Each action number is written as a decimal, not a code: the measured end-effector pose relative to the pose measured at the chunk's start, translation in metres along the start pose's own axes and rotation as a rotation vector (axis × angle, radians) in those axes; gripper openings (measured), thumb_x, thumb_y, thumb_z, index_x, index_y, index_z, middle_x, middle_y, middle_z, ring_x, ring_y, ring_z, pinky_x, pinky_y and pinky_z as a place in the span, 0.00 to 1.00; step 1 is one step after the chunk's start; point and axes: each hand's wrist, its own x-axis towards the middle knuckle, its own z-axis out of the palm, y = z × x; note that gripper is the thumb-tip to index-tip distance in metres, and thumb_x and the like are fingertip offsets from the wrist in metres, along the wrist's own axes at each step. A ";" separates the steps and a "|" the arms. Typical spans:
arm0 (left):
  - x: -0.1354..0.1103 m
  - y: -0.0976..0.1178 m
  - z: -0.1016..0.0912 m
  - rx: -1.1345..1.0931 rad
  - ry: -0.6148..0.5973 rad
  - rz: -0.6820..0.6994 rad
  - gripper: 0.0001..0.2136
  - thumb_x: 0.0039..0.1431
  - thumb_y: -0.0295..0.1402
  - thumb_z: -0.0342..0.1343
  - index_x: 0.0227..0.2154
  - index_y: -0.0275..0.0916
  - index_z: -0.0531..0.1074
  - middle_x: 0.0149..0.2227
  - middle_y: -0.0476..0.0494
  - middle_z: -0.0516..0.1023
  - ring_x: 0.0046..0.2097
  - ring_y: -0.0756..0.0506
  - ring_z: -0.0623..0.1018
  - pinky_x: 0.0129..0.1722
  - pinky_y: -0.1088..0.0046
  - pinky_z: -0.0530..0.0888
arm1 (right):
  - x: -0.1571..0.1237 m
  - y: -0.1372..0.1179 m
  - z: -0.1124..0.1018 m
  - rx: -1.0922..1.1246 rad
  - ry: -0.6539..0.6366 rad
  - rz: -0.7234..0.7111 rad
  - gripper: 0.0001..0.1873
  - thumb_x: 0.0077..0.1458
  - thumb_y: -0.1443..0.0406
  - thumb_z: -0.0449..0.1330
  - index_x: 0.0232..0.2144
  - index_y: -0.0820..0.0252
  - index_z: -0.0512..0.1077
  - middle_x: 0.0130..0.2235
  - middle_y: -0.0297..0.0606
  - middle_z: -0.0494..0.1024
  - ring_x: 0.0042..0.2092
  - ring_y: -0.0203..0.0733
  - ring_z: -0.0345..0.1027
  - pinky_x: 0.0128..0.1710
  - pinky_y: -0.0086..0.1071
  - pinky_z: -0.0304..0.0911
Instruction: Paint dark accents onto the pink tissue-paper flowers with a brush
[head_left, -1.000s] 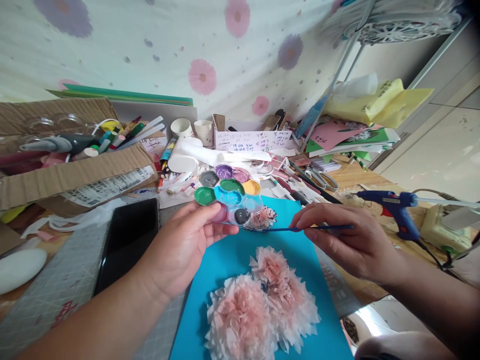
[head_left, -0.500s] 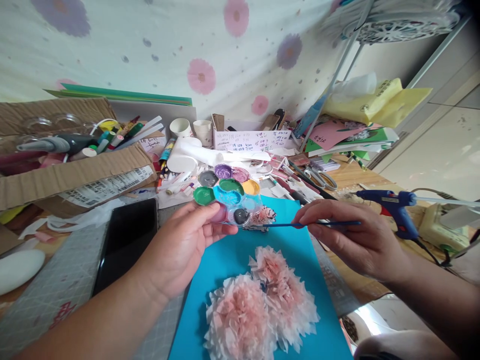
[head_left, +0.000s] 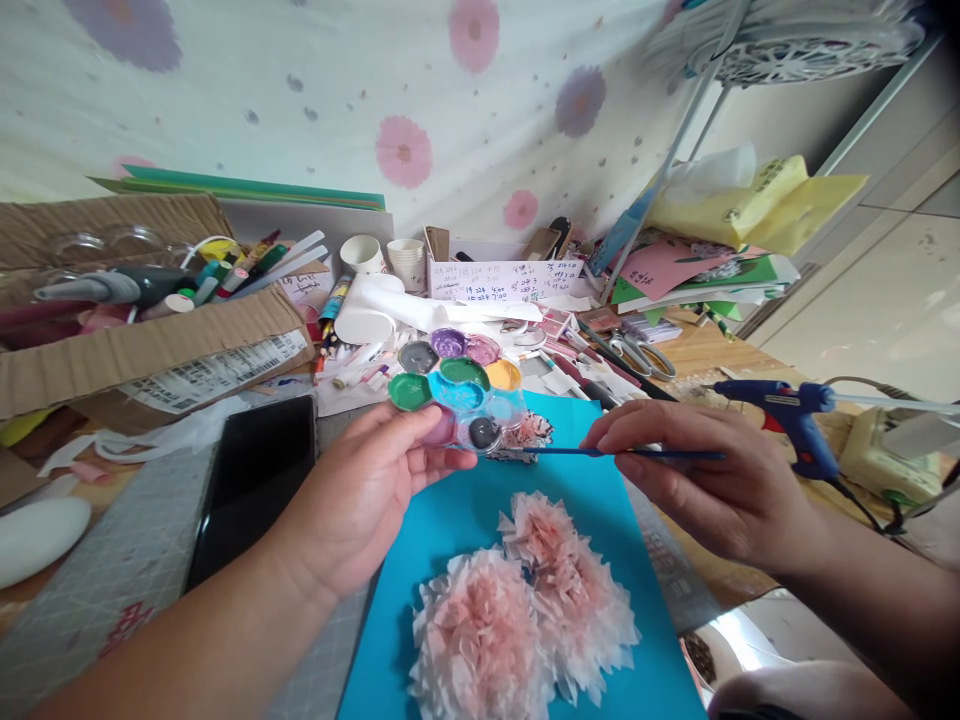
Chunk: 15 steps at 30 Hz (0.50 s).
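Observation:
My left hand [head_left: 371,490] grips a round paint palette [head_left: 456,385] with several coloured wells, lifted above the table. My right hand [head_left: 694,480] pinches a thin blue paintbrush [head_left: 600,453] that lies level, its tip at the palette's near right edge beside the dark well. Below both hands a blue paper sheet [head_left: 465,520] carries two pink tissue-paper flowers [head_left: 525,610]. A smaller pink and dark flower [head_left: 529,432] lies on the sheet just behind the brush tip.
A black phone [head_left: 255,480] lies on the grey cutting mat [head_left: 127,570] at left. A cardboard box [head_left: 142,340] of pens and tools stands at back left. Scissors [head_left: 637,352] and coloured papers clutter the back. A blue glue gun [head_left: 787,412] rests at right.
The brush shifted slightly at the palette's edge, dipping a little lower than half a second ago. The palette and left hand stayed where they were.

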 end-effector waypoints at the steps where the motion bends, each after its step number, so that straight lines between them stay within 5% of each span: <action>1: 0.000 0.000 0.000 0.002 0.004 -0.001 0.05 0.50 0.30 0.67 0.28 0.36 0.77 0.29 0.46 0.81 0.31 0.44 0.81 0.38 0.61 0.79 | 0.000 0.000 0.000 -0.010 -0.007 0.001 0.12 0.58 0.73 0.58 0.40 0.50 0.74 0.36 0.39 0.84 0.37 0.44 0.79 0.35 0.35 0.73; 8: 0.000 0.000 -0.001 -0.010 -0.010 0.008 0.03 0.52 0.29 0.66 0.28 0.37 0.78 0.29 0.46 0.81 0.32 0.44 0.80 0.37 0.62 0.80 | 0.000 -0.002 -0.007 0.017 -0.009 0.028 0.11 0.58 0.72 0.58 0.38 0.52 0.75 0.36 0.38 0.84 0.36 0.42 0.80 0.34 0.32 0.73; 15: 0.003 0.000 -0.001 0.017 -0.018 0.012 0.03 0.52 0.30 0.66 0.28 0.38 0.78 0.29 0.46 0.82 0.31 0.44 0.81 0.37 0.63 0.80 | -0.008 0.004 -0.016 0.075 0.158 0.198 0.04 0.60 0.64 0.61 0.34 0.54 0.77 0.33 0.38 0.84 0.35 0.41 0.79 0.32 0.29 0.73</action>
